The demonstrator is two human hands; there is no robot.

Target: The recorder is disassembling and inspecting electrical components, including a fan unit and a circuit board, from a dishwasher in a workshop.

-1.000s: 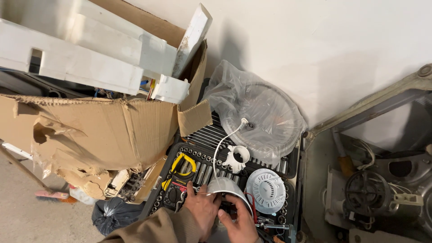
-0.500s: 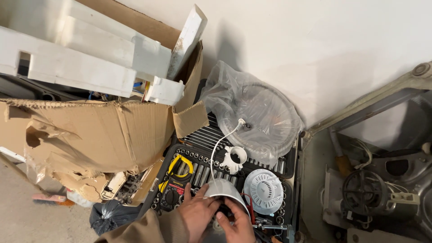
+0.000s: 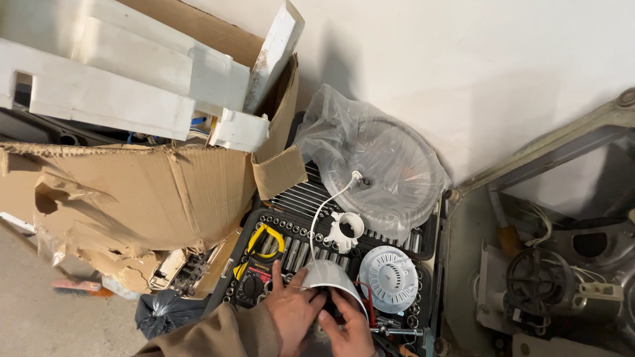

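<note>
Left hand (image 3: 289, 312) and right hand (image 3: 347, 328) both curl around a white housing (image 3: 329, 277) held just over the open socket case (image 3: 423, 231), fingers closed on its rim and working at something dark inside. It could slip and knock the vented disc (image 3: 391, 269) or scatter sockets, since the grip looks shallow. The frame edge cuts off both hands, and the dark part between them cannot be made out.
</note>
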